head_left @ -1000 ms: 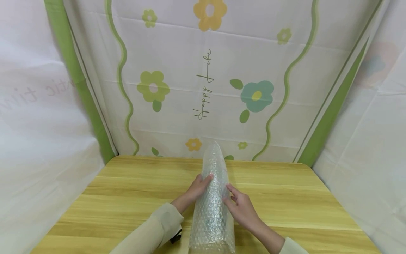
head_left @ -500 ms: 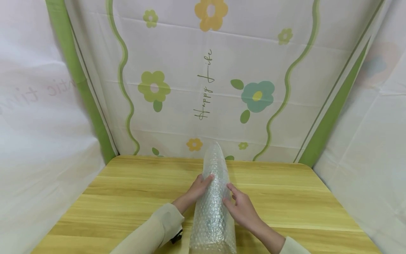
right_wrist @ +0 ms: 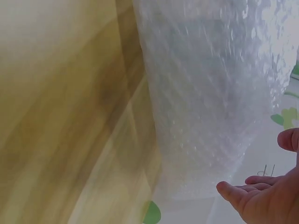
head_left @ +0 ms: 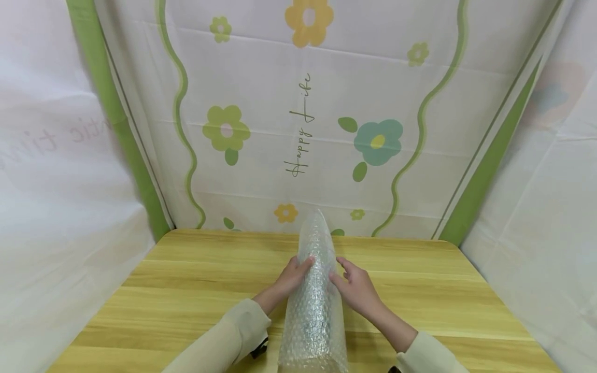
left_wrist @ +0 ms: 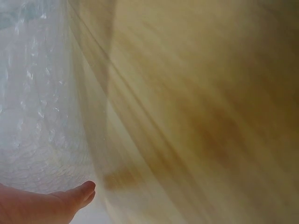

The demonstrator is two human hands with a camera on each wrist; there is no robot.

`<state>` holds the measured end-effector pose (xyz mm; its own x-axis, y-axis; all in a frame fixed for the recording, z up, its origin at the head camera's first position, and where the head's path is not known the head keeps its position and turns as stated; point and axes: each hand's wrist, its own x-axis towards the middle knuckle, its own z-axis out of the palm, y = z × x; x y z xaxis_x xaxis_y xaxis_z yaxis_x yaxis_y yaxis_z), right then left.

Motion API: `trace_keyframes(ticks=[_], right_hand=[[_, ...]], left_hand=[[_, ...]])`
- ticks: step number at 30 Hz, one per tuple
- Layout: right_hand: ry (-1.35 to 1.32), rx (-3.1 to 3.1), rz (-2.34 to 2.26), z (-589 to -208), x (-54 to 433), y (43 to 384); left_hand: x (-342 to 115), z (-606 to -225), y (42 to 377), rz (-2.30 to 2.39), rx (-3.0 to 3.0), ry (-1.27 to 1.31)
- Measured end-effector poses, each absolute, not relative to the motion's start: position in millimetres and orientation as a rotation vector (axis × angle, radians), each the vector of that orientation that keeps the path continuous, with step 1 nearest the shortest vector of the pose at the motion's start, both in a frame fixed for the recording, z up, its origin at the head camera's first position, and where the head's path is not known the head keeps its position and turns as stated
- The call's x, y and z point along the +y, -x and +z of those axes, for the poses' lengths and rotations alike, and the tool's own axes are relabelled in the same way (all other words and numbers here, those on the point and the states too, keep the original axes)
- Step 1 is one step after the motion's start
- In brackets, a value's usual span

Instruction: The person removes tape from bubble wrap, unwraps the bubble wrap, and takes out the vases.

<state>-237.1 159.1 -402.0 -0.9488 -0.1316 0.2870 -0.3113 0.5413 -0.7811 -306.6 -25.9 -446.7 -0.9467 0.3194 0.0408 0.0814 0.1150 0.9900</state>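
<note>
At the left, one pale sleeve [head_left: 219, 336] led to the left hand [head_left: 289, 277], its thumb laid over the bubble-wrap roll [head_left: 314, 305]; its remaining fingers were mostly hidden, so their curl could not be told. The single roll pointed away in the middle of the worktop [head_left: 186, 290], its peaked far end against one floral backdrop [head_left: 261, 77]; anything inside was unclear. On its right, the right hand [head_left: 359, 292] had extended fingers and a spread thumb, the thumb tip at the wrap's edge. The step seemed to be steadying or smoothing the wrap; the next move probably called for even, gentle pressure from both sides. Count: two hands, one roll, one worktop.
</note>
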Motion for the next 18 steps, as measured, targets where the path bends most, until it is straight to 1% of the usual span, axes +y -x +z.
trace_keyframes(ticks=[9,18], right_hand=[[-0.371,-2.614,1.288,-406,159,262],[-0.376,-2.653,1.236,-407,154,268]], left_hand=[[-26,-449,309,1.969,2.127,-0.453],[-26,-448,309,1.933,2.18,-0.443]])
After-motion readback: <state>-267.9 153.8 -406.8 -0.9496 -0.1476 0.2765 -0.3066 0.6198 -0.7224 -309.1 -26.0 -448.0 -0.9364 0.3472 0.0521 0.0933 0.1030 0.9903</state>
